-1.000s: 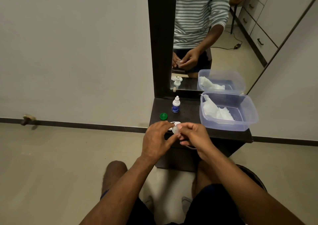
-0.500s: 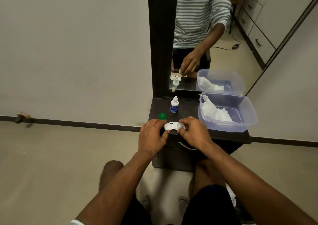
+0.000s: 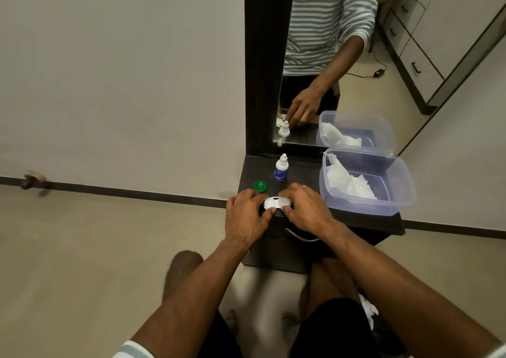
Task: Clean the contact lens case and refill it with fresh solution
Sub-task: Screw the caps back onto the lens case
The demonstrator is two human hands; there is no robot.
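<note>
The white contact lens case (image 3: 276, 203) lies flat on the dark shelf (image 3: 306, 174) near its front edge. My left hand (image 3: 246, 215) grips the case's left end with thumb and fingers. My right hand (image 3: 304, 207) covers its right end, fingers curled over that side; whether a cap is under them is hidden. A loose green cap (image 3: 260, 186) rests on the shelf just behind my left hand. The small white solution bottle (image 3: 281, 169) with a blue label stands upright behind the case.
A clear plastic tub (image 3: 394, 193) holding crumpled white tissue (image 3: 347, 179) stands on the shelf's right half, close to my right hand. A mirror (image 3: 328, 56) in a dark frame rises at the back. My knees are below the shelf.
Both hands have brought the case down from the air and set it flat on the shelf's front edge. They stay closed on its two ends.
</note>
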